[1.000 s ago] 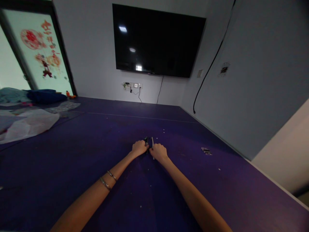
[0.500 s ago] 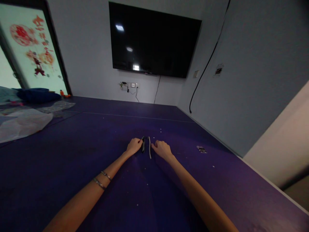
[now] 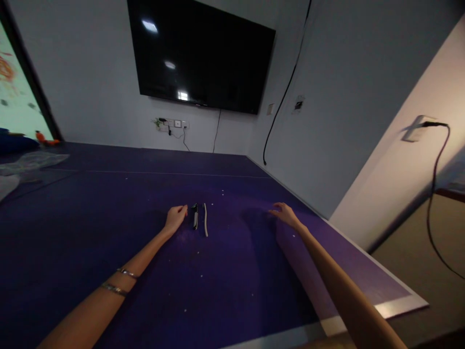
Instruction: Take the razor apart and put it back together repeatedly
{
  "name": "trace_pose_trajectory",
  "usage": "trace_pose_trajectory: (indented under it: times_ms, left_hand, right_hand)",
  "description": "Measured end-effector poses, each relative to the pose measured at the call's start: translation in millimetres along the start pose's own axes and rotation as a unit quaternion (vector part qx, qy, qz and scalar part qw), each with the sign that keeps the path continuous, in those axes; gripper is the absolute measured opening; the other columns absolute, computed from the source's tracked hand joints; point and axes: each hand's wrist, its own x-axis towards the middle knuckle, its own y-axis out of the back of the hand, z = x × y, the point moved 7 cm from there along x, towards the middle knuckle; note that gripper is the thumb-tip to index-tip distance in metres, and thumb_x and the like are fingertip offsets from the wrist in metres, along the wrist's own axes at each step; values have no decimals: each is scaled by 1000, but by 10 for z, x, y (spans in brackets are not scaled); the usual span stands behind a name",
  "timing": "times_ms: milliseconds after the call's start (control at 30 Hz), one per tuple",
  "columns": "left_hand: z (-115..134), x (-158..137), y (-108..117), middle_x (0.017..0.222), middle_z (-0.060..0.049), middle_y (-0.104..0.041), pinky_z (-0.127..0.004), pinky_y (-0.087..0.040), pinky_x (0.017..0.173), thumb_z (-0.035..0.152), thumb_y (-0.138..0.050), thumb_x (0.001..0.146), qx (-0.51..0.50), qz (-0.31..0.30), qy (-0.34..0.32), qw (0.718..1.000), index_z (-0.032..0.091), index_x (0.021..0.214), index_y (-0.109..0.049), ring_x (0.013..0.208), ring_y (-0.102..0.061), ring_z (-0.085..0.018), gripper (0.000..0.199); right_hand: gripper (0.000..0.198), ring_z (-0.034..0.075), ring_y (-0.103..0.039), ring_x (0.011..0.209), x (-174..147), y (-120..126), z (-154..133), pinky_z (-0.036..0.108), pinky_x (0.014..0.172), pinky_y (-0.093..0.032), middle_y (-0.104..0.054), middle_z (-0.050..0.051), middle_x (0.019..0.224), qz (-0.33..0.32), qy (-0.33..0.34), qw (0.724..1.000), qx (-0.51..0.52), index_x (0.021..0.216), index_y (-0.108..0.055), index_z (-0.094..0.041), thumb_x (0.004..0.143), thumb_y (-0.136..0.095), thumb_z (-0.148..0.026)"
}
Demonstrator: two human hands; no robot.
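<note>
My left hand is closed, fingertips together, just left of a small dark elongated object with a pale strip along it. I see a gap between them and nothing in the fingers. Right of that object lies a thin, slightly curved whitish stick, its kind unclear. Farther right, my right hand reaches low over the purple surface, fingers stretched and a little apart. No small dark packet shows there now; the hand covers about that spot.
Clear plastic sheeting lies at the far left, near an orange object. A television hangs on the wall. A black cable dangles at the right wall. The surface's pale edge is at the right front.
My view has turned right. My left hand has let go of the dark object and drawn left. My right hand has moved right, away from the whitish stick, to about where the small packet lay.
</note>
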Motion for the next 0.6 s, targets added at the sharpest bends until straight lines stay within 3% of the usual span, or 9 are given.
trace_pose_trajectory:
  times_ms: [100, 233, 600]
  left_hand:
    - [3, -4, 11, 37, 4, -39, -22, -26, 45, 42, -40, 73, -1, -5, 0, 1000, 19, 49, -47, 39, -39, -11, 35]
    - [20, -19, 18, 37, 4, -39, -22, -26, 44, 42, -40, 73, 1, -14, 2, 1000, 18, 49, -48, 39, -38, -11, 34]
    - [66, -58, 8, 37, 5, -38, -22, -26, 45, 42, -39, 72, 19, -31, 2, 999, 19, 49, -47, 39, -38, -11, 34]
  right_hand:
    - [43, 25, -59, 96, -23, 105, 289, 31, 79, -45, -63, 11, 107, -46, -8, 999, -19, 107, -62, -17, 72, -60, -41]
    - [51, 27, -58, 99, -25, 207, 466, 30, 80, -45, -64, 10, 108, -124, -9, 991, -41, 112, -62, -16, 66, -65, -39]
    - [67, 22, -62, 84, 106, 131, 414, 26, 67, -48, -64, 8, 110, -265, -13, 964, 10, 120, -56, -19, 55, -70, -25]
